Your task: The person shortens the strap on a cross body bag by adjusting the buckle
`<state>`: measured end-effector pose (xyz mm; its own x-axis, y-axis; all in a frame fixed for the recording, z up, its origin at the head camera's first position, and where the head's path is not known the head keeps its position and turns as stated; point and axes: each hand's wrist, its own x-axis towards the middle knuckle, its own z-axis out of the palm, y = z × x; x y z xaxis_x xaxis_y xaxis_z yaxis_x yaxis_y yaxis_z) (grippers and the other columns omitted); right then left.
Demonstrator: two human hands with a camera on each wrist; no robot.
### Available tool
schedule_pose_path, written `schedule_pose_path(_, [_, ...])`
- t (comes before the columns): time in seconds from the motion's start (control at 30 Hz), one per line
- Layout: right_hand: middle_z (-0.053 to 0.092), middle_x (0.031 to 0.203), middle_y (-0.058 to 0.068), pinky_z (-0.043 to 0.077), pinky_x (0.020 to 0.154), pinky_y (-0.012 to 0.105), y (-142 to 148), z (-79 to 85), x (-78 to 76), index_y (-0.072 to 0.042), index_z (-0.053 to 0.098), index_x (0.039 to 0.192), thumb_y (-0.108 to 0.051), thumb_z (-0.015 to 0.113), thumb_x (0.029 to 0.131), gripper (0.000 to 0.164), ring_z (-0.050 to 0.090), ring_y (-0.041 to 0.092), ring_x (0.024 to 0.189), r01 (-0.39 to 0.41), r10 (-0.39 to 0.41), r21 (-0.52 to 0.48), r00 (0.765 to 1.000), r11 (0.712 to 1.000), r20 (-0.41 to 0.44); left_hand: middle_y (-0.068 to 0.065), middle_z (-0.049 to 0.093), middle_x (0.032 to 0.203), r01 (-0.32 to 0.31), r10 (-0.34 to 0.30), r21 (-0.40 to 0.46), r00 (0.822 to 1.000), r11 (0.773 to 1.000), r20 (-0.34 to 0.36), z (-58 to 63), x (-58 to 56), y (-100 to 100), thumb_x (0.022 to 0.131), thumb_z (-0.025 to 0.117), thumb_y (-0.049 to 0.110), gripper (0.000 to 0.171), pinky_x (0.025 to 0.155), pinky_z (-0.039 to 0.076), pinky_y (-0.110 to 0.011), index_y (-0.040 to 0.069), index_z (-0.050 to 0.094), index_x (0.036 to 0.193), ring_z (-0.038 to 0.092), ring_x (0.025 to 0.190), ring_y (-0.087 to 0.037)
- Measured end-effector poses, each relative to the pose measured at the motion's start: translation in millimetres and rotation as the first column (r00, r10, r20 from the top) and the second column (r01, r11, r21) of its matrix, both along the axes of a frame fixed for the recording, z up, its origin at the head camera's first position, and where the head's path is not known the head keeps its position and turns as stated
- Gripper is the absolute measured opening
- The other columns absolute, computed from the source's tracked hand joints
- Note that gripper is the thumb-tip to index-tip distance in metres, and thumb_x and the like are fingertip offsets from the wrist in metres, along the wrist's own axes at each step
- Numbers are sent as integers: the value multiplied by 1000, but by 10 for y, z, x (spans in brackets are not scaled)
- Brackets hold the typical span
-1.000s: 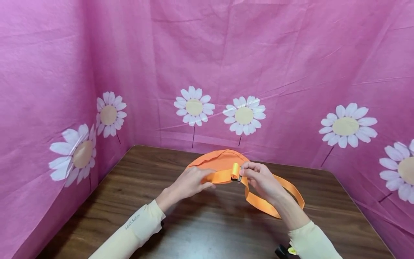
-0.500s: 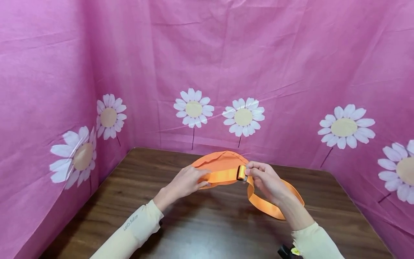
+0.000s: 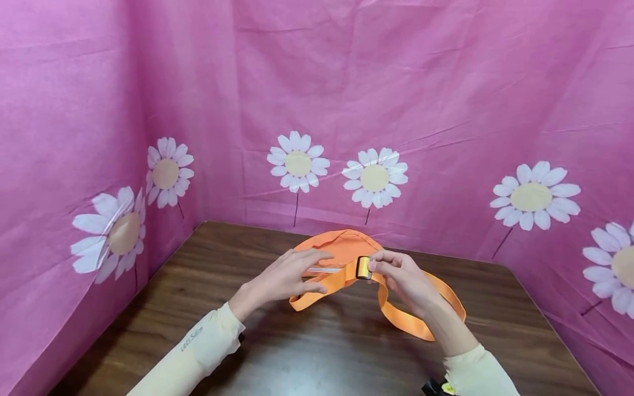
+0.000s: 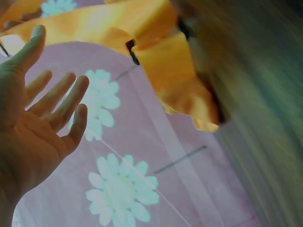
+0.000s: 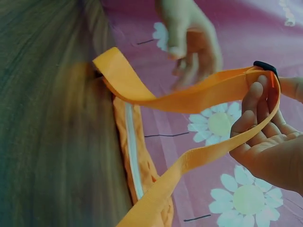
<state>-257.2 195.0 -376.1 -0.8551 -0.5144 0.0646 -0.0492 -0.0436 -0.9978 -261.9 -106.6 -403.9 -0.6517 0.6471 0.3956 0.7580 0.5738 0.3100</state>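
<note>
On brown table (image 3: 317, 352), orange bag (image 3: 348, 243) with long strap (image 3: 406, 323). Right hand (image 3: 406, 278) pinches strap by black buckle (image 5: 266, 67). Left hand (image 3: 283, 276) near strap, grip loose, fingers spread apart.

Wears a pale cream left sleeve (image 3: 180, 355), ending in a loose, slightly crumpled cuff (image 3: 234, 324) behind the left grip (image 3: 283, 275). Bears small dark slanting lettering (image 3: 192, 339) on that sleeve, farther back from the grip, reading roughly "Let's Slim". Shows a small black piece (image 3: 241, 337) at the underside of the same cuff. Wears a matching right sleeve (image 3: 479, 373), wrinkled at its edge, behind the right grip (image 3: 408, 279). Shows, beside that sleeve, a black part (image 3: 432, 387) with a yellow patch (image 3: 448, 388), mostly cut off.
</note>
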Motion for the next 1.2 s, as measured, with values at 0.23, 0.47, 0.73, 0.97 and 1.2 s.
schedule_pose_path(0.23, [52,71,0,32,54,30,-141,-139,59,0,67,105,-20,70,98,22,40,15,60,-39,41,109,999,993,-15,8,55,144,11,-10,117,1000,993,-11,126,225,207,91,73,52,69,107,36,-50,21,50,149,49,131,-7])
schedule_pose_path(0.47, [32,58,-1,24,49,31,-216,-182,88,-1,69,107,-25,73,96,26,25,18,50,-39,48,159,998,987,-50,11,63,130,75,-59,124,990,990,-128,154,268,308,91,72,53,57,103,40,-41,18,64,135,53,122,-4])
schedule_pose_path(0.73, [51,73,1,36,61,32,-173,-173,55,-1,70,114,-26,70,99,29,42,20,65,-47,51,170,999,984,-17,11,66,125,55,-38,138,991,989,-127,126,269,288,90,77,48,53,99,42,-41,17,67,131,59,113,-6])
schedule_pose_path(0.97, [58,104,6,39,70,35,-72,-131,-6,-1,70,113,-25,72,97,28,44,20,81,-31,33,228,999,973,-5,11,66,124,49,-26,151,988,987,-150,144,255,258,90,76,48,52,96,44,-42,17,67,131,58,112,-4])
schedule_pose_path(1.2, [60,101,14,42,77,38,-106,-117,-32,0,72,109,-24,74,96,27,48,28,98,-49,63,257,997,965,-46,11,66,121,74,-43,200,987,977,-155,122,244,241,88,79,48,53,92,45,-39,17,70,130,61,104,-8])
